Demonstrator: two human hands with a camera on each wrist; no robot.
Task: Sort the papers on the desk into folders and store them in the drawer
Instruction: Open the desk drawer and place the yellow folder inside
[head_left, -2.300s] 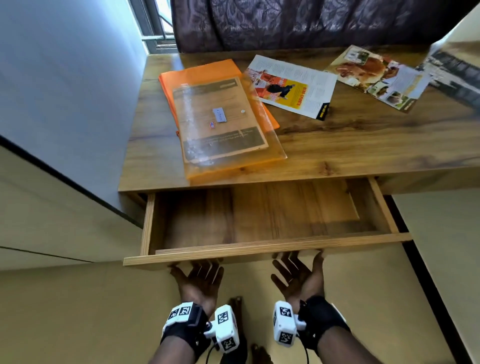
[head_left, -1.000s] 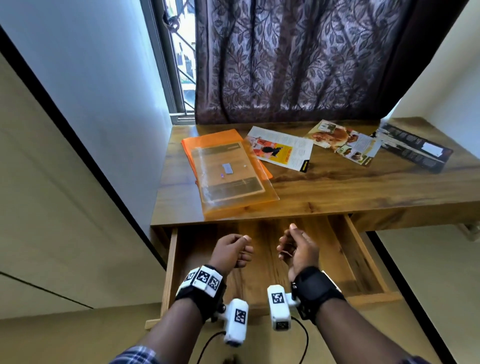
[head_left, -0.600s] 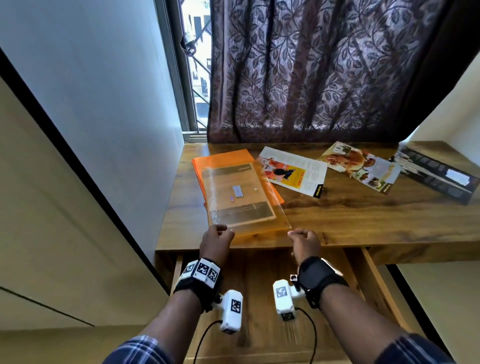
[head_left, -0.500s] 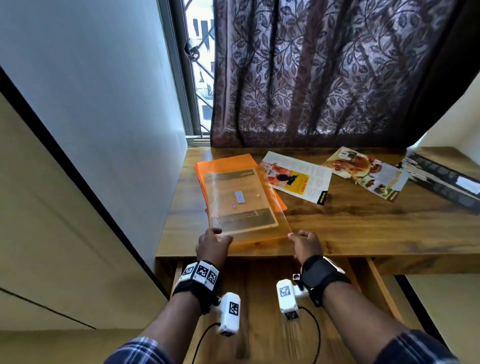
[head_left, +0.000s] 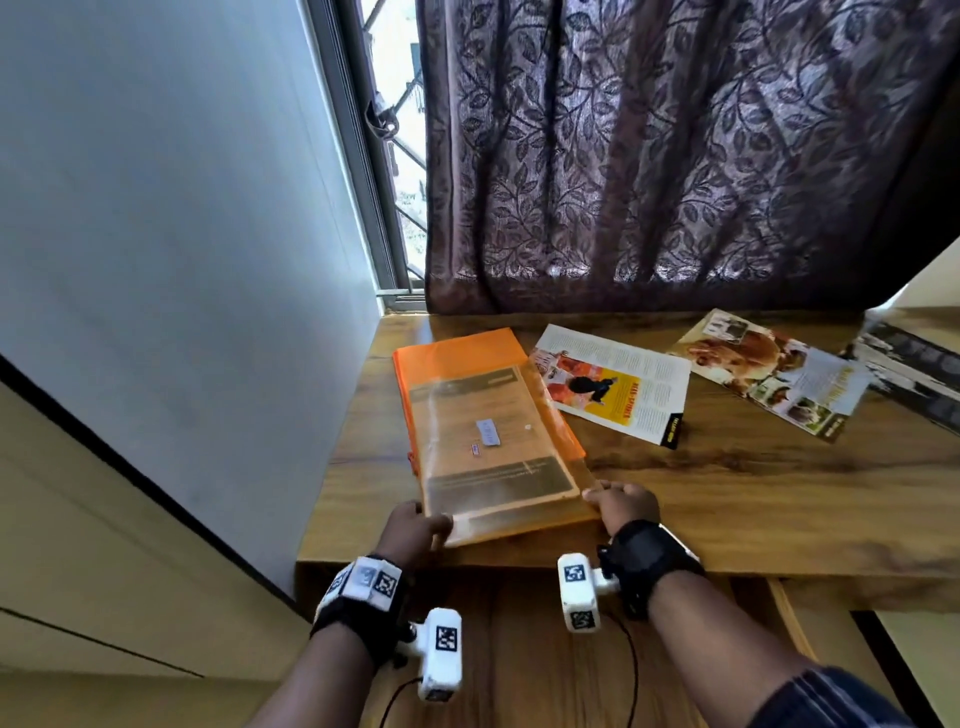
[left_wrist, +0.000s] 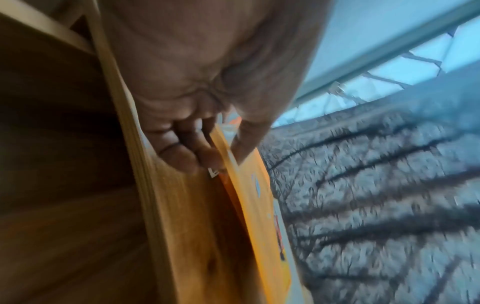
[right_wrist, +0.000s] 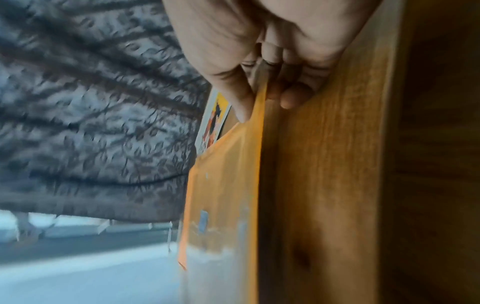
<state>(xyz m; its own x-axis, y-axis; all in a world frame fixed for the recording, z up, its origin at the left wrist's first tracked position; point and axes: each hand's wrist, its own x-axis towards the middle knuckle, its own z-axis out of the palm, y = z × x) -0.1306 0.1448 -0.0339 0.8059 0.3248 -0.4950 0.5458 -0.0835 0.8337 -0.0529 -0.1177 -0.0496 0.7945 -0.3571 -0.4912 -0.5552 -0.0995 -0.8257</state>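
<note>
Translucent orange folders (head_left: 488, 436) lie stacked on the left part of the wooden desk (head_left: 727, 499), printed sheets showing through the top one. My left hand (head_left: 415, 525) pinches the near left corner of the top folder (left_wrist: 249, 181), thumb above and fingers beneath. My right hand (head_left: 618, 504) pinches its near right corner (right_wrist: 233, 185) the same way. Loose papers lie further right: a yellow-and-white page (head_left: 618, 384), a food leaflet (head_left: 774, 369) and a dark brochure (head_left: 914, 374). The open drawer (head_left: 545, 649) sits under my wrists.
A grey wall (head_left: 182, 260) runs close along the desk's left side. A dark leaf-patterned curtain (head_left: 675, 156) hangs behind the desk, with a window strip (head_left: 395, 145) beside it.
My hands left the drawer front, rose over the open drawer and took hold of the top folder's near corners. The head view lifted from the drawer to the desk and curtain.
</note>
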